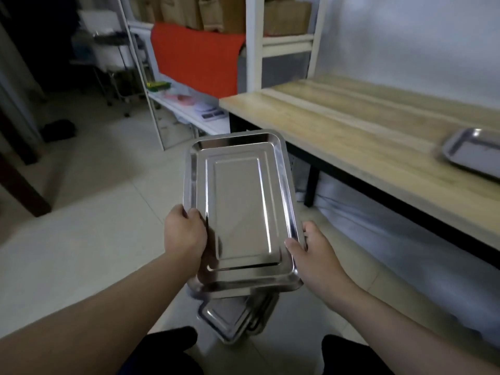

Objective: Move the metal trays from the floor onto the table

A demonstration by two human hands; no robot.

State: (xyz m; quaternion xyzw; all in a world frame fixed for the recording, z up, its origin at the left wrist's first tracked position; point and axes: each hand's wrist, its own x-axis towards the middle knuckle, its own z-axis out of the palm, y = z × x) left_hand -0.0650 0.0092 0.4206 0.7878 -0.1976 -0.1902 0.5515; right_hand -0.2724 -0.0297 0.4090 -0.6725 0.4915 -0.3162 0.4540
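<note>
A shiny rectangular metal tray is held level in front of me, above the floor. My left hand grips its left rim near the close corner. My right hand grips its right rim, thumb on top. Directly below, a stack of more metal trays lies on the tiled floor, partly hidden by the held tray. Another metal tray rests on the wooden table at the right edge of view.
White shelving with an orange cloth, a small scale and cardboard boxes stands behind the table's left end. Black table legs stand to the right of the held tray. My knees show at the bottom. Tiled floor spreads to the left.
</note>
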